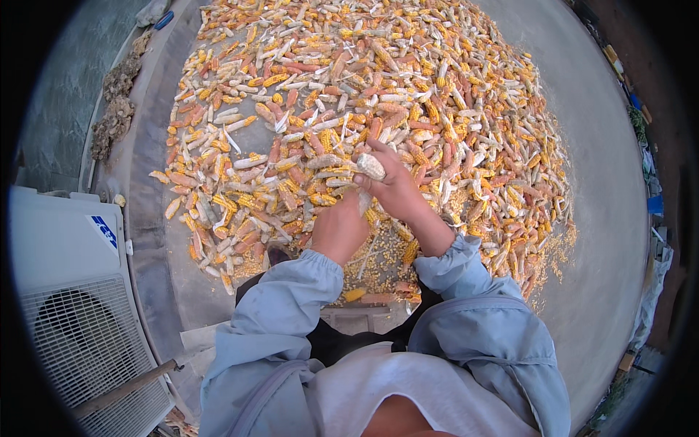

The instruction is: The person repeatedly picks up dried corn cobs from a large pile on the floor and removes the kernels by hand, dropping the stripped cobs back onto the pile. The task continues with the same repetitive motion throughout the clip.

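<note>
A pale, whitish corn cob [371,166] sticks out of my right hand [397,183], whose thumb and fingers close around it. Just below and to the left, my left hand [341,226] is curled with its back to me, so its fingertips are hidden. A pale strip, apparently dry corn husk [364,202], runs between the two hands and goes into the left fist. Both hands are over the near edge of a wide heap of corn cobs [469,125], some still yellow with kernels and others bare and reddish.
Loose kernels [377,267] lie scattered on the concrete floor [606,164] between my feet. An air conditioner's outdoor unit [65,229] stands at the left, with a wooden stick [125,389] across its front. Brown clumps [116,104] line the left wall. Assorted items, including a blue object [655,205], edge the right side.
</note>
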The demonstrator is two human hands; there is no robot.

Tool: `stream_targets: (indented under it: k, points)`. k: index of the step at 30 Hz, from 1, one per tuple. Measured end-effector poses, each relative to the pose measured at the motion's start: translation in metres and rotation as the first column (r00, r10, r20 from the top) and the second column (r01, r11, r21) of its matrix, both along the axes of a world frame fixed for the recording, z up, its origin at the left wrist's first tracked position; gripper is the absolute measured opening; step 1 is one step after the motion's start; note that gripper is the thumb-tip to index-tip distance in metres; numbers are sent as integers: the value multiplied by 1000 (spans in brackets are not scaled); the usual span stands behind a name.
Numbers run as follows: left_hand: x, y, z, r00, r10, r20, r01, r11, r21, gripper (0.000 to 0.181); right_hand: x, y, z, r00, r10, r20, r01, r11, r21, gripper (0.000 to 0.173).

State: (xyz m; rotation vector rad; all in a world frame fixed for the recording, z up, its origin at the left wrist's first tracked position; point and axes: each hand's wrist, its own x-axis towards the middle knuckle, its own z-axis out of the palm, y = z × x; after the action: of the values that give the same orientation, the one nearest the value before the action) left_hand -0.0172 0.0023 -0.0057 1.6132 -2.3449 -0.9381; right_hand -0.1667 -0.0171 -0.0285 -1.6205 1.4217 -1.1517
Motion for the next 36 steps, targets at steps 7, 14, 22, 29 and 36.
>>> stream_targets:
  k: [7,14,22,29,36]
  points:
    - [9,-12,9,551,708,-441,410,230,882,22,-10,2,30,902,-115,415,31,978,204,44]
    - [1,-3,3,757,465,-459,61,649,758,27,10,9,13,991,-76,114,74,997,24,42]
    - [0,-3,-10,929,196,-315,-45,902,429,39,14,12,17,993,16,-113,-20,999,-29,41]
    - [-5,7,-13,934,144,-326,-105,985,134,33,10,11,19,988,-8,-153,5,1000,-14,49]
    - [-6,8,4,979,49,-197,-65,995,-73,35,-2,10,19,948,-123,293,85,987,138,46]
